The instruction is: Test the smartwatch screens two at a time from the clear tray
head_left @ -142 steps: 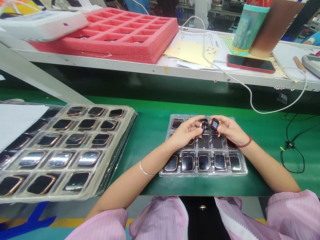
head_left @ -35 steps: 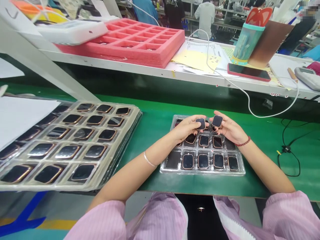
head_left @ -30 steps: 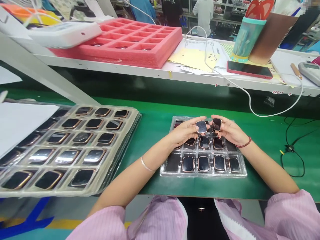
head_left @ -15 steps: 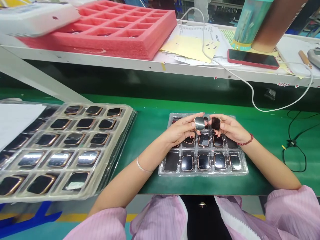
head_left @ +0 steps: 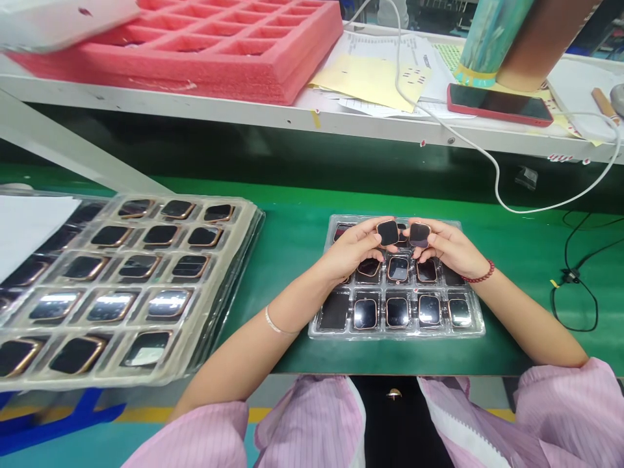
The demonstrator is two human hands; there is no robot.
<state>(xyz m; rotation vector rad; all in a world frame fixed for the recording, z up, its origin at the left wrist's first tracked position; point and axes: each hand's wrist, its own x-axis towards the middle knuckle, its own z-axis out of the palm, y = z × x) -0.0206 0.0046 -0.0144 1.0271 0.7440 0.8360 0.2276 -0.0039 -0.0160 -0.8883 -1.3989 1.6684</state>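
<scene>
My left grip (head_left: 351,248) is closed on a gold-rimmed watch face (head_left: 388,233), pinched between thumb and fingers right of centre in the frame, its dark screen toward me. Just beside it, my right grip (head_left: 452,247) pinches a second watch face (head_left: 419,235), screen also toward me. I hold both above the far part of a clear plastic tray (head_left: 397,335) on the green desk (head_left: 287,273); four watch faces sit in its front row. At the left of the frame lies a larger tray (head_left: 225,260) of watch faces, with a white sheet (head_left: 29,227) at the frame's left edge. Along the top, the shelf (head_left: 219,107) bears a pink foam tray (head_left: 307,65) and a phone (head_left: 502,104).
</scene>
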